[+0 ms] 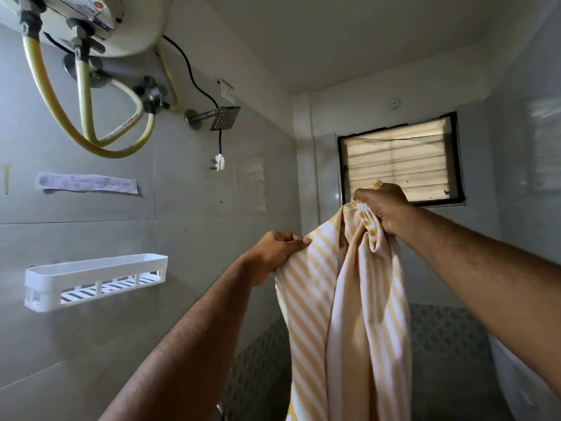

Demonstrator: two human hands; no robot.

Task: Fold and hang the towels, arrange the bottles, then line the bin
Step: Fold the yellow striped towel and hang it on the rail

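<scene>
Obs.: I see both arms raised in front of the tiled bathroom wall. The left hand (277,252) pinches the upper edge of the yellow-and-white striped towel (343,314), thumb and fingers closed on the cloth. The right hand (385,209), higher and just below the louvred window (400,165), is clenched around a bunched corner of the same towel. The towel hangs down between the hands, creased, its lower end out of view. I note a white wall shelf (94,281) on the left wall, well apart from the towel.
</scene>
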